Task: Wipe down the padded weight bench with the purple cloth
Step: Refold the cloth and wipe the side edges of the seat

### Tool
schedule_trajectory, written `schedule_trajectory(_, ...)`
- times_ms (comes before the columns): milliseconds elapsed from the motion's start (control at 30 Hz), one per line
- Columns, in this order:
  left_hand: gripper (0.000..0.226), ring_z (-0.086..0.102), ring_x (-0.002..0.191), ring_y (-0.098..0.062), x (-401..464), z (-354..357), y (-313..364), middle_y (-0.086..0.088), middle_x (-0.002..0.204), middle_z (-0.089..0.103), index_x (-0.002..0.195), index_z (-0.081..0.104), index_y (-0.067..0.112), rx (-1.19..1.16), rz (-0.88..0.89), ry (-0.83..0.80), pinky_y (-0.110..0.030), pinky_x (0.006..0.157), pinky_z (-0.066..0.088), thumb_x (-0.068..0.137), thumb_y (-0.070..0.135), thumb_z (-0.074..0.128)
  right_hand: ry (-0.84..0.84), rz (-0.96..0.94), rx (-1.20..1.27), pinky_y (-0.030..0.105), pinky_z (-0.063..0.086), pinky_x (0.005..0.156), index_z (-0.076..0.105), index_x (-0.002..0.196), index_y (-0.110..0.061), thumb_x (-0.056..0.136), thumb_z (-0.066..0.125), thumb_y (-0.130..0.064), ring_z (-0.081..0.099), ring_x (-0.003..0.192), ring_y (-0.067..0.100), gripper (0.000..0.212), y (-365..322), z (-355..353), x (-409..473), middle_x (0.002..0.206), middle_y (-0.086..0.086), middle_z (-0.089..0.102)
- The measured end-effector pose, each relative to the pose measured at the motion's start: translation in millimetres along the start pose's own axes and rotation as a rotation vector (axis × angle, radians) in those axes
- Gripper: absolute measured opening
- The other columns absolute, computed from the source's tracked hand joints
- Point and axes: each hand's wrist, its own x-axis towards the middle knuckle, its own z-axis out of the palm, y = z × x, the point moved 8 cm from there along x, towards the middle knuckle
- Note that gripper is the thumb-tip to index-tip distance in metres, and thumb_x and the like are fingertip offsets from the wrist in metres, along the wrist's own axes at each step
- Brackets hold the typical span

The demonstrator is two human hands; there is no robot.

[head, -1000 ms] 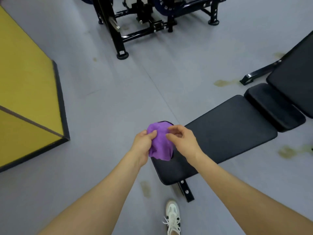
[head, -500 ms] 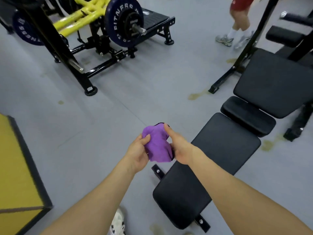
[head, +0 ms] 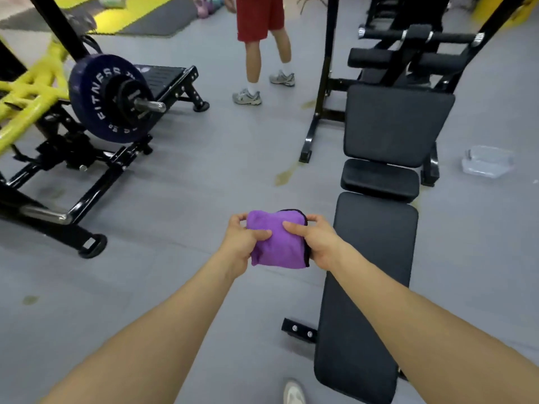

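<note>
The grey gym floor (head: 204, 199) is occupied at 4 o'clock by the padded weight bench (head: 370, 275) and at 10 o'clock by a plate-loaded machine (head: 96, 112). The folded purple cloth (head: 277, 243) is held at centre, above the floor and just left of the bench. It is gripped by the left hand (head: 242, 243) and right hand (head: 318, 243), thumbs on top.

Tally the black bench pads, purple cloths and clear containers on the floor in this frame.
Black bench pads: 3, long seat pad, small middle pad, back pad
Purple cloths: 1
Clear containers: 1
Total: 5
</note>
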Motion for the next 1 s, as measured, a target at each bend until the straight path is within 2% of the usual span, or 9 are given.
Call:
schedule_trajectory(167, 0.080, 0.058, 0.095, -0.029, 57.7, 45.2, 48.4, -0.015, 0.125, 0.047, 0.130, 0.040, 0.028, 0.332, 0.090, -0.169, -0.040, 0.075, 0.054, 0.069, -0.014, 0.069, 0.055, -0.013, -0.114, 0.043, 0.050, 0.095, 0.029, 0.139, -0.019, 0.075, 0.079, -0.028, 0.058, 0.111, 0.028, 0.082, -42.7, -19.3, 42.5, 0.132, 0.010, 0.050)
schedule_trajectory(333, 0.068, 0.057, 0.057, -0.010, 111.1, 77.4, 109.0, -0.004, 0.112, 0.051, 0.128, 0.049, 0.018, 0.827, 0.263, -0.222, -0.016, 0.046, 0.048, 0.069, -0.004, 0.076, -0.095, -0.049, -0.496, 0.040, 0.051, 0.092, 0.054, 0.122, -0.009, 0.065, 0.086, -0.015, 0.059, 0.109, 0.027, 0.065, -97.3, -11.8, 83.8, 0.114, 0.005, 0.059)
schedule_trajectory(400, 0.058, 0.055, 0.058, -0.018, 131.2, 86.5, 128.4, -0.005, 0.098, 0.056, 0.120, 0.052, 0.018, 0.947, 0.293, -0.250, -0.015, 0.040, 0.044, 0.070, -0.002, 0.075, -0.080, -0.086, -0.692, 0.039, 0.051, 0.092, 0.061, 0.115, -0.005, 0.066, 0.085, -0.012, 0.060, 0.100, 0.026, 0.055, -121.3, -11.2, 97.3, 0.105, 0.006, 0.061)
schedule_trajectory(500, 0.035, 0.054, 0.045, -0.014, 160.8, 107.8, 159.6, -0.007, 0.077, 0.058, 0.097, 0.055, 0.017, 1.029, 0.359, -0.293, -0.019, 0.040, 0.044, 0.073, 0.000, 0.073, -0.038, -0.154, -0.857, 0.031, 0.050, 0.071, 0.067, 0.102, -0.002, 0.072, 0.079, -0.013, 0.056, 0.079, 0.022, 0.034, -164.1, -14.2, 115.1, 0.084, 0.006, 0.060)
schedule_trajectory(600, 0.024, 0.056, 0.073, -0.019, 191.2, 140.8, 188.3, -0.007, 0.088, 0.054, 0.078, 0.052, 0.022, 1.172, 0.504, -0.282, -0.026, 0.063, 0.047, 0.075, 0.012, 0.074, 0.072, -0.190, -0.902, 0.026, 0.042, 0.056, 0.062, 0.081, -0.007, 0.080, 0.071, -0.013, 0.051, 0.067, 0.021, 0.011, -201.7, -28.5, 134.9, 0.074, 0.007, 0.054)
schedule_trajectory(700, 0.031, 0.037, 0.099, -0.015, 221.0, 186.1, 209.3, 0.000, 0.102, 0.036, 0.066, 0.049, 0.023, 1.225, 0.641, -0.377, -0.022, 0.083, 0.033, 0.071, 0.018, 0.078, 0.214, -0.187, -0.869, 0.024, 0.036, 0.052, 0.047, 0.061, -0.016, 0.081, 0.067, -0.015, 0.044, 0.067, 0.021, 0.028, -230.5, -58.7, 162.1, 0.076, 0.006, 0.046)
schedule_trajectory(800, 0.024, 0.048, 0.084, -0.014, 258.0, 234.8, 214.2, 0.002, 0.093, 0.045, 0.073, 0.049, 0.016, 1.212, 0.574, -0.597, -0.016, 0.065, 0.037, 0.077, 0.017, 0.073, 0.376, -0.170, -0.849, 0.031, 0.044, 0.075, 0.060, 0.084, -0.017, 0.083, 0.064, -0.025, 0.044, 0.098, 0.030, 0.009, -259.4, -91.8, 191.5, 0.109, 0.013, 0.040)
schedule_trajectory(867, 0.028, 0.043, 0.061, -0.015, 290.1, 259.1, 216.8, 0.001, 0.070, 0.044, 0.071, 0.042, 0.015, 1.122, 0.462, -0.666, -0.022, 0.050, 0.035, 0.081, 0.016, 0.068, 0.518, -0.163, -0.787, 0.036, 0.042, 0.096, 0.058, 0.112, -0.015, 0.083, 0.065, -0.027, 0.042, 0.114, 0.034, 0.032, -278.2, -114.1, 212.0, 0.124, 0.014, 0.036)
schedule_trajectory(1000, 0.033, 0.045, 0.061, -0.017, 357.4, 303.0, 239.3, -0.002, 0.066, 0.044, 0.070, 0.035, 0.016, 0.900, 0.245, -0.674, -0.027, 0.054, 0.038, 0.085, 0.014, 0.065, 0.683, -0.227, -0.548, 0.038, 0.043, 0.098, 0.047, 0.123, -0.012, 0.082, 0.069, -0.030, 0.048, 0.114, 0.029, 0.050, -319.5, -135.4, 253.5, 0.127, 0.012, 0.043)
